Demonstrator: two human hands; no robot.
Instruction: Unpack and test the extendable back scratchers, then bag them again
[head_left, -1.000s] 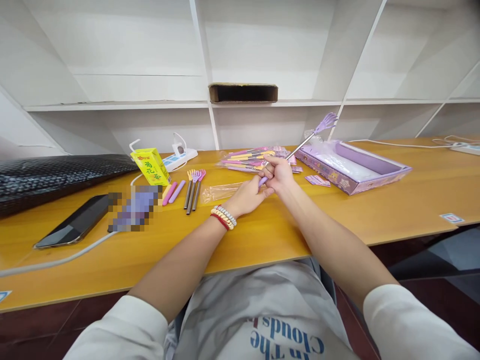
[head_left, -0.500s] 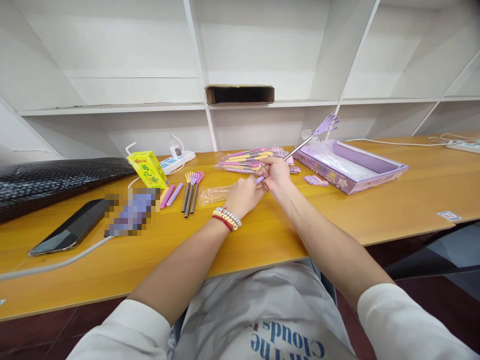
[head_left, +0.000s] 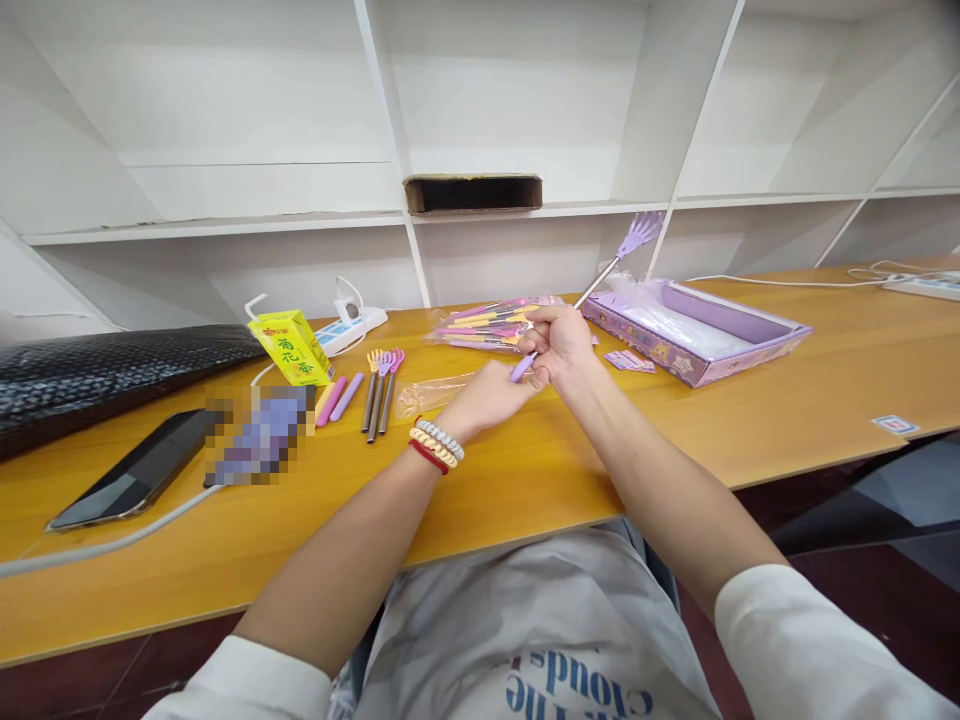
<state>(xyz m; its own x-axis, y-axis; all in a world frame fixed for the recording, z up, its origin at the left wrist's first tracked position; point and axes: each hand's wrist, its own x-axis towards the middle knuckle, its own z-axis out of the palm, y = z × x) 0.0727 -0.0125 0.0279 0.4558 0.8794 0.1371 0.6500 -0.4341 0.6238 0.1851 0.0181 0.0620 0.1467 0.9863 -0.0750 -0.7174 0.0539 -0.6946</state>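
A purple hand-shaped back scratcher [head_left: 640, 234] with a thin metal rod slants up to the right above the table. My right hand [head_left: 562, 345] is closed around its lower rod, near the purple handle. At the lower end of that handle, my left hand [head_left: 495, 395] grips with its thumb along it; most of its fingers are hidden. Left of my hands lie several short back scratcher heads with metal rods [head_left: 382, 395], in yellow, purple and pink. Loose coloured handles [head_left: 346, 396] rest beside them. Under my hands lies a clear plastic sleeve [head_left: 431, 395].
Packaged back scratchers [head_left: 480, 325] lie behind my hands. A purple box [head_left: 705, 370] holding clear plastic stands right, with a small pink card [head_left: 630, 361] before it. On the left are a yellow drink carton [head_left: 292, 347], a phone [head_left: 139, 468], a cable and a power strip [head_left: 352, 330].
My left hand's grip has loosened, its thumb stretched out, and more of the purple handle shows. The back scratcher's head has shifted slightly left and up; the view has turned a little.
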